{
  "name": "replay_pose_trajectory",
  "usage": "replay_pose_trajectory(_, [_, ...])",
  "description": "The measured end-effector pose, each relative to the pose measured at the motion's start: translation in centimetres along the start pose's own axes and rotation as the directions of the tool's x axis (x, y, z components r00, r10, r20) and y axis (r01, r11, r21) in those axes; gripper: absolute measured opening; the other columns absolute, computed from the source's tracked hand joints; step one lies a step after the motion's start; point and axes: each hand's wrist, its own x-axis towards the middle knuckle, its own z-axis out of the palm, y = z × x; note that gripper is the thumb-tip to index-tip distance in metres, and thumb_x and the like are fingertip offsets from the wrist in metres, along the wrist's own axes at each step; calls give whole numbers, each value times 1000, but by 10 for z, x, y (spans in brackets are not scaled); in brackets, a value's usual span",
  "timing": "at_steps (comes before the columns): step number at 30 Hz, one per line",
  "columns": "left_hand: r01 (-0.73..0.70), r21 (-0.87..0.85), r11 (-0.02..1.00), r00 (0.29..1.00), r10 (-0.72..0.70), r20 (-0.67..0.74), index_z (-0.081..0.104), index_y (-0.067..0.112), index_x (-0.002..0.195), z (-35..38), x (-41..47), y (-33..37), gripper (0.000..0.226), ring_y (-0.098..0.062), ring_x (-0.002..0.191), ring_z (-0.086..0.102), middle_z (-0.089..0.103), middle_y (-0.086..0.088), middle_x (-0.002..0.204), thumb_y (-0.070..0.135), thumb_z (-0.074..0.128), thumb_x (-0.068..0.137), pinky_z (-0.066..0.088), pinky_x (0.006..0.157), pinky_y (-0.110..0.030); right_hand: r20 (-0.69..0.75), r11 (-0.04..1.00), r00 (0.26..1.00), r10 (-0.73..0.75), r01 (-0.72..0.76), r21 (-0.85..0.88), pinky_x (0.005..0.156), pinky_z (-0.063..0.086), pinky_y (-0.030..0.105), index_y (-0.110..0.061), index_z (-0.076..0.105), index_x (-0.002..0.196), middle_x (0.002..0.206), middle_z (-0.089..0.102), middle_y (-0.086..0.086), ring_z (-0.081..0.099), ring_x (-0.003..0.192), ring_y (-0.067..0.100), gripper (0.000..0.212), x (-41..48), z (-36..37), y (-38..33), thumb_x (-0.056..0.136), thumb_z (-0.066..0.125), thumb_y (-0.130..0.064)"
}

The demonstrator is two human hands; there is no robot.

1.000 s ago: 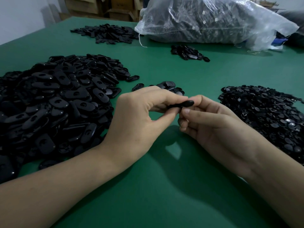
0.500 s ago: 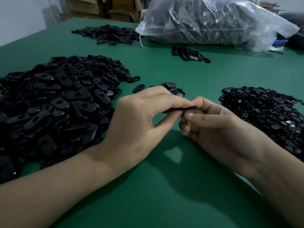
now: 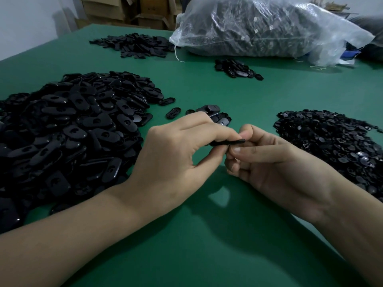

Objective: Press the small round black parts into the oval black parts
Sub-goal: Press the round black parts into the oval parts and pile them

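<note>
My left hand (image 3: pixel 178 154) and my right hand (image 3: pixel 275 162) meet over the middle of the green table (image 3: pixel 207 245). Between them is one oval black part (image 3: pixel 228 142), seen edge-on. The left thumb and fingers pinch its left end, and the right thumb and forefinger pinch its right end. Any small round part on it is hidden by the fingers. A big heap of oval black parts (image 3: pixel 68 129) lies at the left. A heap of small round black parts (image 3: pixel 335 146) lies at the right.
A few oval parts (image 3: pixel 209 112) lie just beyond my hands. Further back are a small cluster of parts (image 3: pixel 236 68), a flat pile of black pieces (image 3: pixel 134 45) and a large clear bag of parts (image 3: pixel 265 27). Cardboard boxes (image 3: pixel 128 9) stand behind the table.
The oval part has tilted from showing its top face to edge-on between the fingers. Both hands stay together in nearly the same place.
</note>
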Motion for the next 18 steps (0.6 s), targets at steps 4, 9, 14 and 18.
replay_pose_trajectory(4, [19,-9,1000,1000,-19,5,80,14,103,1,0,0,17,-1,82,64,69,7,90,6,76,90,52,79,-17,-6,1000,1000,19,-19,-7,68,56,25,-18,68,73,85,66,11,63,62,17,19,-1,1,-2,72,72,0])
replay_pose_trajectory(9, [3,0,1000,1000,-3,0,80,14,101,1,1,1,15,2,82,61,66,9,89,6,76,90,50,79,-15,3,1000,1000,28,-28,-1,67,56,24,-18,68,71,79,68,8,63,62,16,17,-1,0,-1,66,76,-3])
replay_pose_trajectory(14, [139,-111,984,990,-139,8,80,16,104,6,4,0,22,-3,83,69,71,8,89,3,78,87,55,79,-18,-75,993,995,-65,57,-103,71,56,23,-12,66,87,80,69,8,64,65,16,16,1,1,2,77,76,-4])
replay_pose_trajectory(18, [357,-259,898,934,-345,89,75,23,113,7,5,-4,31,-5,83,74,74,9,87,9,82,86,57,80,-16,-213,939,951,-224,151,-310,71,58,27,-6,64,90,79,70,10,65,65,19,18,2,0,3,82,70,-20])
